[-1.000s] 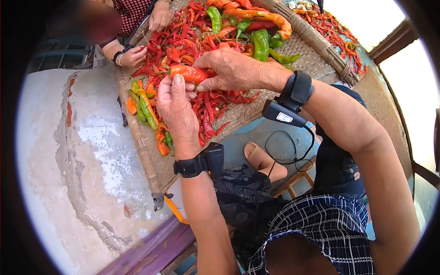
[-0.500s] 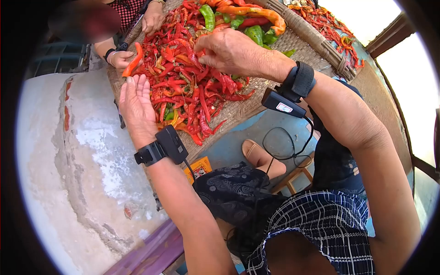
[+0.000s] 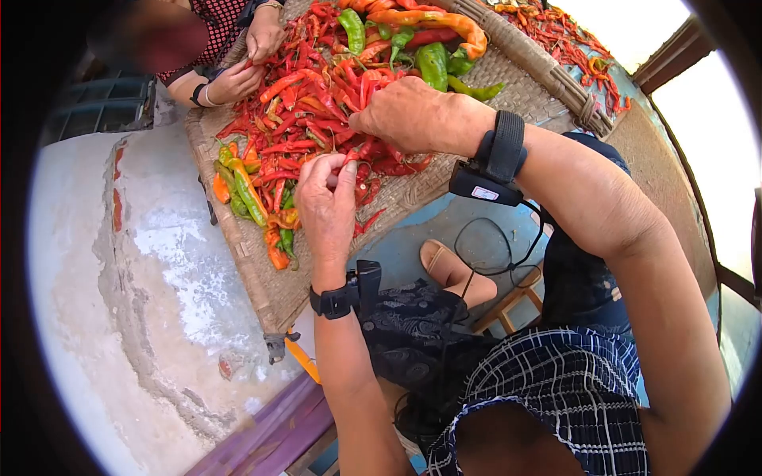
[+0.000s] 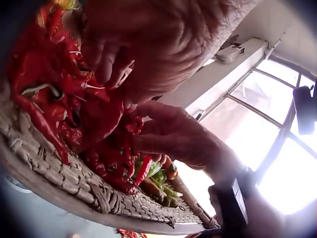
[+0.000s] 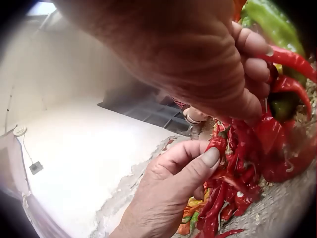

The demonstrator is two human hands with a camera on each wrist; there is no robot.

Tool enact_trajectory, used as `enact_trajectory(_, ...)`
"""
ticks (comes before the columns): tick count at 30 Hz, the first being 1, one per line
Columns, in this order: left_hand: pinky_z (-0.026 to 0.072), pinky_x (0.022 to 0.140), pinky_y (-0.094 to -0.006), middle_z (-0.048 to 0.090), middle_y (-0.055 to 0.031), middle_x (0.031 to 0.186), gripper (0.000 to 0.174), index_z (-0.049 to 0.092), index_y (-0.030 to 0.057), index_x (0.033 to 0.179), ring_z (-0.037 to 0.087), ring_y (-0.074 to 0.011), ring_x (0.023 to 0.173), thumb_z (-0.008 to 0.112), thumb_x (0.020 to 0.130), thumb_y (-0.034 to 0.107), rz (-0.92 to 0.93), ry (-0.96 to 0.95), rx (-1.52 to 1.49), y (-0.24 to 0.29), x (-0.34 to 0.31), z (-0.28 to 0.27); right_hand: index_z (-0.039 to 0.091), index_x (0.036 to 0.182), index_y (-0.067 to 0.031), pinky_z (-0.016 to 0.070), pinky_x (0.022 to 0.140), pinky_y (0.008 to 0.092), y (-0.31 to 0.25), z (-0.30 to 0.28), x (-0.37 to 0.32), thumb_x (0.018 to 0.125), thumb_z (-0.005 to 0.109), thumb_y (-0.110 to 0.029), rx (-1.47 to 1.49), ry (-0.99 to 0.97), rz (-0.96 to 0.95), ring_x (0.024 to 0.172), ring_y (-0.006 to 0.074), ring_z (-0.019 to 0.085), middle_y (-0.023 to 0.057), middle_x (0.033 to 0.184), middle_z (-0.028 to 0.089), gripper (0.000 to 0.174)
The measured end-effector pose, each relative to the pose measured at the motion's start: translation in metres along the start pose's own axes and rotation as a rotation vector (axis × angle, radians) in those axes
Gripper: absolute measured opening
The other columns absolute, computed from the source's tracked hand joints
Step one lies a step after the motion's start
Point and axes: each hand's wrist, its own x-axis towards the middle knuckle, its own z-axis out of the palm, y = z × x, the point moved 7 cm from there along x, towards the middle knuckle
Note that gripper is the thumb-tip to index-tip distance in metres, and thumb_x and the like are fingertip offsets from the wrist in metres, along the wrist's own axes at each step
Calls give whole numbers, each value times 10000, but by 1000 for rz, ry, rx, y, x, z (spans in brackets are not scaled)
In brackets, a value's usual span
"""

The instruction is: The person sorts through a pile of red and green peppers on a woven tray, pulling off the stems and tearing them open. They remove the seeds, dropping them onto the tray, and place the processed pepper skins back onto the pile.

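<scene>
A heap of red chili peppers (image 3: 305, 119) covers much of a woven tray (image 3: 262, 282). At the heap's near side my left hand (image 3: 325, 202) pinches a red chili pepper (image 5: 216, 144) between thumb and fingers. My right hand (image 3: 425, 119) reaches over the heap with bent fingers, its fingertips (image 5: 257, 44) among red peppers in the right wrist view. Whether it grips one I cannot tell. In the left wrist view the right hand's thumb and forefinger come close to red peppers, and the back of my left hand (image 4: 163, 44) fills the top.
Green peppers (image 3: 432, 65) and a long orange pepper (image 3: 468, 32) lie at the tray's far right. Yellow-green and orange peppers (image 3: 250, 194) lie at the left edge. Across the tray another person's hands (image 3: 238, 82) work at the heap. More red peppers (image 3: 556, 47) are spread beyond the rim.
My left hand swung left, let go of a large orange-red pepper, then returned and pinched a smaller red one. My right hand left that large pepper and lowered over the heap.
</scene>
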Motion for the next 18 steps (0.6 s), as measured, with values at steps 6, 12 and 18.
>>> enact_trajectory(6, 424, 623, -190, 662, 1, 860, 187, 631, 37, 1032, 561, -35, 743, 616, 956, 208, -217, 11, -490, -17, -1, -32, 658, 995, -70, 536, 676, 451, 4, -5, 4, 838, 644, -188, 38, 9, 47, 757, 347, 676, 142, 753, 661, 197)
enact_trajectory(12, 418, 598, -189, 678, -26, 892, 215, 629, 49, 1063, 545, -39, 684, 614, 958, 237, -325, 33, -444, -37, 29, -58, 662, 938, -54, 529, 673, 443, 13, -15, 4, 908, 620, -288, 197, 169, 71, 739, 366, 657, 166, 730, 644, 239)
enact_trajectory(18, 477, 673, -225, 670, -47, 937, 290, 625, 12, 1094, 590, -86, 731, 647, 933, 252, -232, 521, -455, -90, 89, -100, 651, 884, -12, 540, 682, 466, 15, -28, 9, 907, 612, -288, 454, 340, 40, 763, 369, 670, 202, 746, 650, 279)
